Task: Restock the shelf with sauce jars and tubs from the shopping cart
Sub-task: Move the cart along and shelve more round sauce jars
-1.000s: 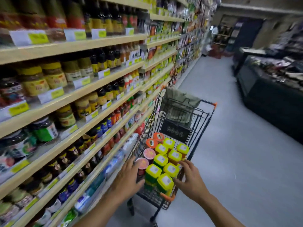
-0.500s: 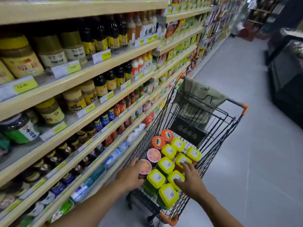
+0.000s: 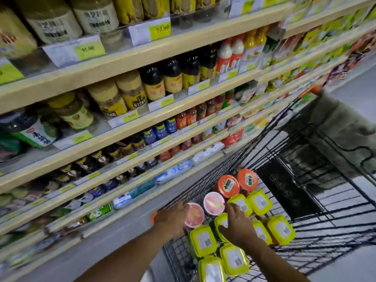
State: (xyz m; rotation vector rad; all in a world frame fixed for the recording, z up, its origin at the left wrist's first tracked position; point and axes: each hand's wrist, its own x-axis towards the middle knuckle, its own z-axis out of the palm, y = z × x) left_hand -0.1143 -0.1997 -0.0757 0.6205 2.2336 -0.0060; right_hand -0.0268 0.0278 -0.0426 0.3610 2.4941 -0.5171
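Observation:
A black wire shopping cart (image 3: 317, 202) stands at the lower right, beside the shelf (image 3: 130, 131). It holds several yellow-lidded tubs (image 3: 280, 230), two pink-lidded jars (image 3: 213, 202) and two orange-lidded jars (image 3: 228, 186). My left hand (image 3: 173, 219) rests at the cart's near-left rim, fingers against the side of the nearer pink-lidded jar (image 3: 194, 214); whether it grips is unclear. My right hand (image 3: 237, 224) lies palm down with fingers spread on a yellow-lidded tub (image 3: 222, 221) in the middle of the cart.
Several shelf boards run up the left, packed with sauce bottles and jars behind yellow price tags (image 3: 160, 28). A grey-green cloth bag (image 3: 341, 127) hangs at the cart's far end. Grey floor (image 3: 360, 82) lies to the right.
The view has moved closer to the shelf and cart. Both hands have reached further into the cart; the right slid left onto a middle tub, the left stays by the pink-lidded jar.

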